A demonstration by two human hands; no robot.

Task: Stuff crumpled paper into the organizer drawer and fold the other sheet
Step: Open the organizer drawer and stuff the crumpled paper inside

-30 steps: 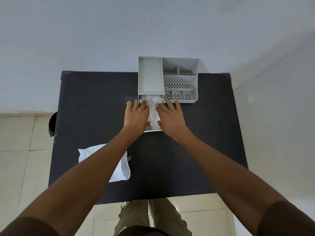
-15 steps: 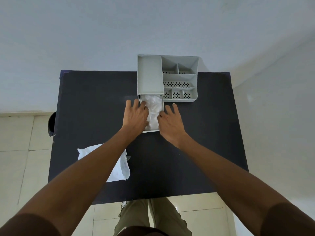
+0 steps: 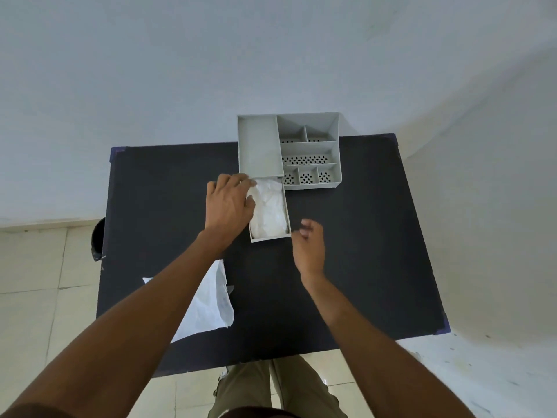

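A matte black rectangular table fills the middle of the view, its surface flat and slightly chalky. At its 12 o'clock edge stands a light grey plastic organizer, boxy and hard-edged, with a plain closed block on one side and open compartments on the other whose floors are punched with small oval holes. From the base of the closed block a shallow grey drawer is pulled out toward 6 o'clock. It is packed with crumpled paper, white, faintly glossy and heavily creased, bulging about level with the drawer walls. The left hand lies palm down at the drawer's 9 o'clock side, fingers together and bent, their tips touching the paper near the organizer's front. The right hand hangs just off the drawer's near corner at 4 o'clock, touching nothing, fingers loosely curled and blurred. The other sheet, white, thin and lightly wrinkled, lies flat near the table's 7 o'clock corner, partly hidden under the left forearm.
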